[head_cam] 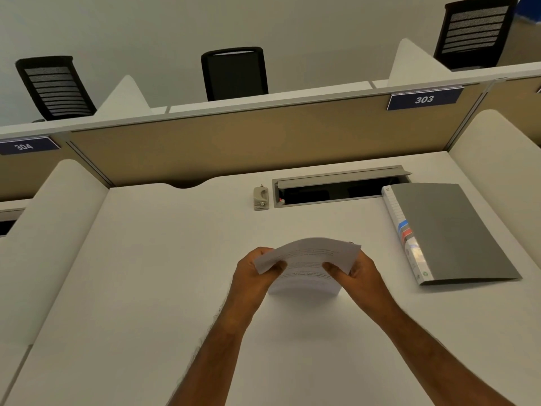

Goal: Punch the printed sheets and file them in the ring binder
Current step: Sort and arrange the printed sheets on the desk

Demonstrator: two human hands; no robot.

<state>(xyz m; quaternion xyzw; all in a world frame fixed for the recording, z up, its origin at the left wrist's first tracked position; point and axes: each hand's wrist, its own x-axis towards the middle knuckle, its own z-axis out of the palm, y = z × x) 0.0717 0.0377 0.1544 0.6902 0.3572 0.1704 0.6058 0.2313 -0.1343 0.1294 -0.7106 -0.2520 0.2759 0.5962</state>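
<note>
I see both hands closed on the printed sheets (307, 263): the left hand (254, 273) pinches the left edge, the right hand (355, 273) the right edge, thumbs on top. The stack bows upward between them, its lower edge resting on or just above the white counter (146, 288); I cannot tell which. Its long axis runs side to side across my view.

The relation I judge the next move turns on is where the punch (260, 197) lies: straight ahead of the hands, well apart from the sheets, near the back of the counter and just left of the open cable tray (339, 186). It sits slightly nearer the left hand's line than the right's, its long axis pointing away from me.

The ring binder (448, 232) lies shut on the counter to the right, nearer the right hand, its spine facing the sheets. Nothing looks punched yet, so I judge the sheets must go forward first, then right.
</note>
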